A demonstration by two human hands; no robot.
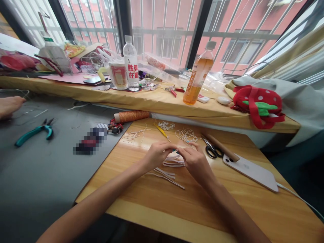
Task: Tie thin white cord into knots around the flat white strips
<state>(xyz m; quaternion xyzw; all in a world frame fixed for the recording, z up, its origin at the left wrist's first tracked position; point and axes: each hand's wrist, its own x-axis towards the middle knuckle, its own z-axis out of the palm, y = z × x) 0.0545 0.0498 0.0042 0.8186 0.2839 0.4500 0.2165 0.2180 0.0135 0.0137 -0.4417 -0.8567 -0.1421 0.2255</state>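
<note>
Both hands meet over the middle of the wooden board (162, 209), fingertips pinched together on a bundle of pale cord strands (174, 161). The left hand (157, 153) is curled nearly closed, thumb and forefinger nipping the cords at their left end; the right hand (194, 160) is likewise closed in a pinch just to the right, and a small teal bit shows between the two, too small to identify. Loose cut strands (165, 176) trail toward the near edge under the wrists. The likeliest trouble is slippage: the strands look thin and smooth, so an uneven pinch could let one slide out and the bundle splay. A forearm dragging back could also sweep the loose strands off the board. To the right, the scissors (212, 150) lie open-handled near the right hand, beside a phone (253, 170), so a wide sideways reach could knock either. Far of the hands, the small white beads (165, 126) and a coil of cord (187, 135) could scatter or tangle if bumped.
</note>
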